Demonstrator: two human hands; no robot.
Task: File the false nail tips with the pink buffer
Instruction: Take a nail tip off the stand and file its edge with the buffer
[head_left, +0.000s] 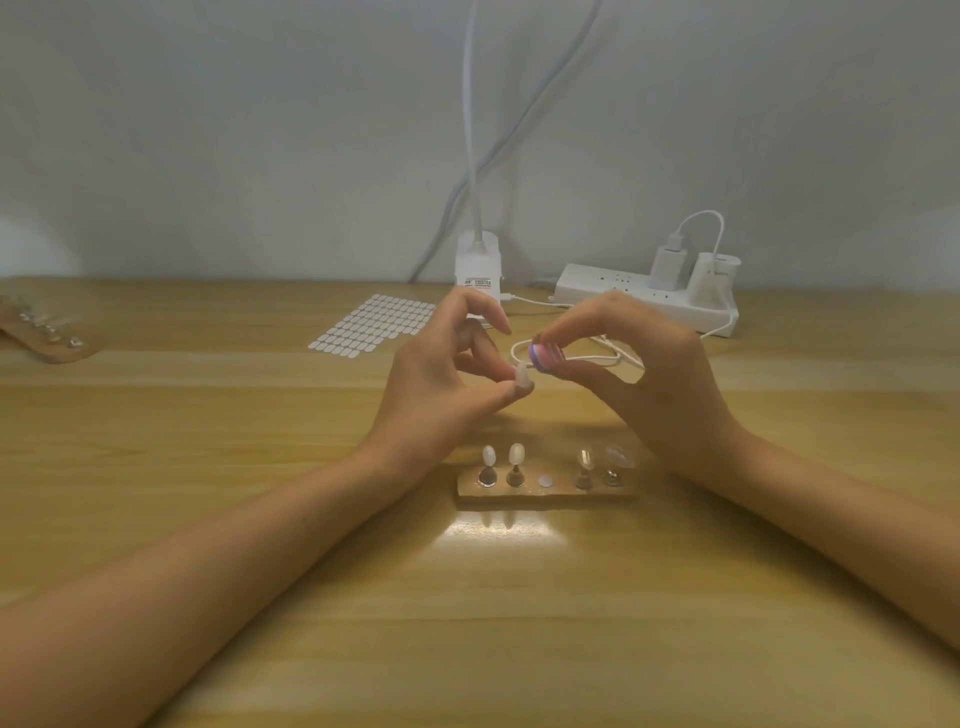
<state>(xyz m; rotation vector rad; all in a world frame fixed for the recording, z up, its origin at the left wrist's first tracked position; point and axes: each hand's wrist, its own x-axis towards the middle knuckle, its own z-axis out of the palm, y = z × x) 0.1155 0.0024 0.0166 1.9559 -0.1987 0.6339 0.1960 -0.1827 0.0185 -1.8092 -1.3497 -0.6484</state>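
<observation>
My left hand pinches a pale false nail tip between thumb and fingers, above the table. My right hand holds the pink buffer between thumb and forefinger; its end sits just right of and above the nail tip, close to touching. Below my hands a wooden stand carries several nail tips on small metal pegs: two whitish ones on the left, two clear ones on the right, and an empty spot in the middle.
A sheet of small adhesive tabs lies behind my left hand. A white power strip with plugs and a cable stands at the back right, a lamp base at the back centre. Another wooden stand lies far left.
</observation>
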